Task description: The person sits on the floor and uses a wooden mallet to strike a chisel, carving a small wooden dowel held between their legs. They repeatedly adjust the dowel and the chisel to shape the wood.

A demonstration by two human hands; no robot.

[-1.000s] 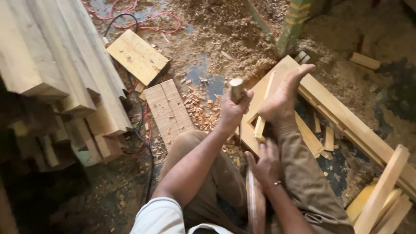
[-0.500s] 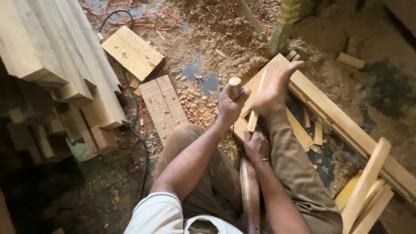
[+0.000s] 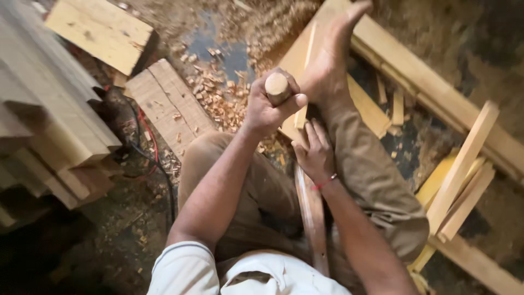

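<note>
While left hand grips round wooden handle, right hand steadies board.

pale yellow plank, brown trousers, white shirt, red wrist thread

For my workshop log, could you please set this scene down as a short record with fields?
Setting: floor with sawdust and chips
Left hand: gripped round a wooden handle, its round end showing
Right hand: resting on a stick that runs toward the body
Foot: bare, pressed on a plank
Left side: stacked timber, a block, a board, a cable
Right side: long beam, loose slats
</note>
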